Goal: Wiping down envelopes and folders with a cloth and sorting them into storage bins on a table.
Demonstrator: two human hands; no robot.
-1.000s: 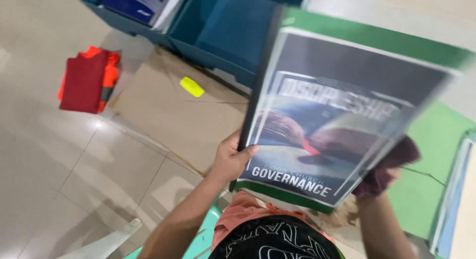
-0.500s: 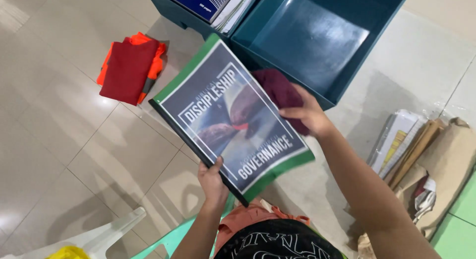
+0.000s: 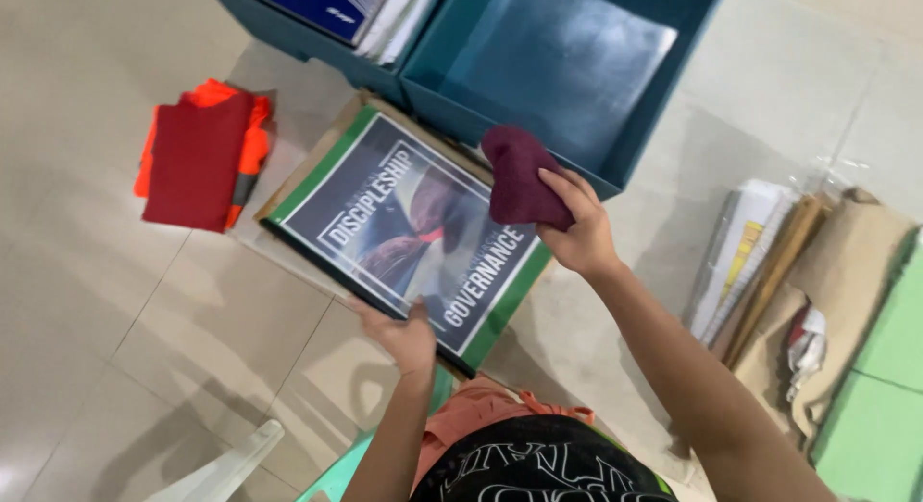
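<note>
The left hand hides the near edge of the green-bordered book, and the books in the left teal bin are cut off at the frame's top. Half a second ago the book was raised and tilted; now it sits lower, seemingly over the cardboard (contact is hard to judge). The left hand grips its near edge, thumb on the cover. The right hand, arm extended, pinches a maroon cloth at the book's far corner, beside the empty teal bin.
</note>
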